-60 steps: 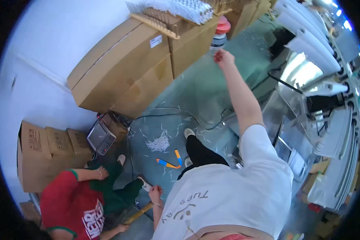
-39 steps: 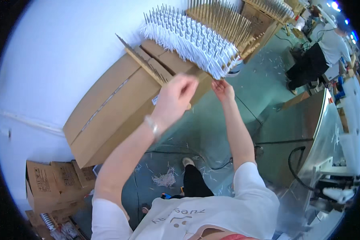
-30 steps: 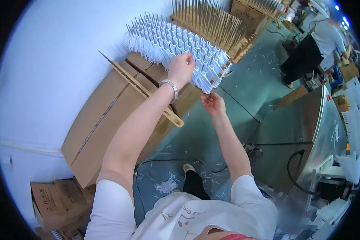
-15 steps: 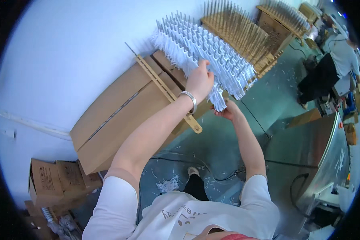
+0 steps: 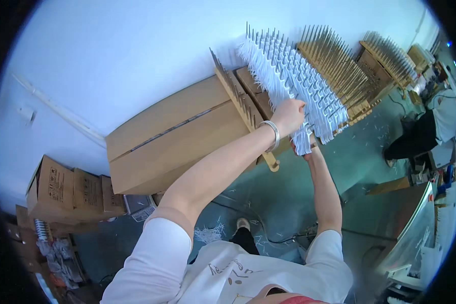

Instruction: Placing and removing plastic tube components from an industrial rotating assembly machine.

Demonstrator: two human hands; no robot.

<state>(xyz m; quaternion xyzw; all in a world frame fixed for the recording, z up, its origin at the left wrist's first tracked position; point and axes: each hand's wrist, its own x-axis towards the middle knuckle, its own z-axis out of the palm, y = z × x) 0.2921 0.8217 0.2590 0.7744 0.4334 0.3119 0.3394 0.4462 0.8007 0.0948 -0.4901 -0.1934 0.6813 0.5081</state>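
Observation:
White strands [image 5: 283, 76] hang in dense rows over upright metal pins on wooden bars, side by side. Over the near end of these rows is my left hand [image 5: 288, 117], its fingers pinched together by the pins; what they hold is hidden. Lower and to the right, my right hand [image 5: 309, 153] grips the near end of a pinned wooden bar, partly covered by the bunch of white strands [image 5: 302, 141]. A bare wooden bar with pins [image 5: 236, 96] lies across a large cardboard box [image 5: 182, 129], under my left forearm.
More wooden bars with bare pins [image 5: 334, 63] stand beyond the white rows. Smaller cartons [image 5: 61, 187] are at left. Cables and white scraps [image 5: 210, 232] lie on the floor. A metal-edged table [image 5: 405, 223] is at right; another person [image 5: 425, 121] is behind it.
The view has shifted, so the boxes and racks sit further right. My left hand has drawn back slightly toward the near end of the rows; my right hand stays at the bar's end.

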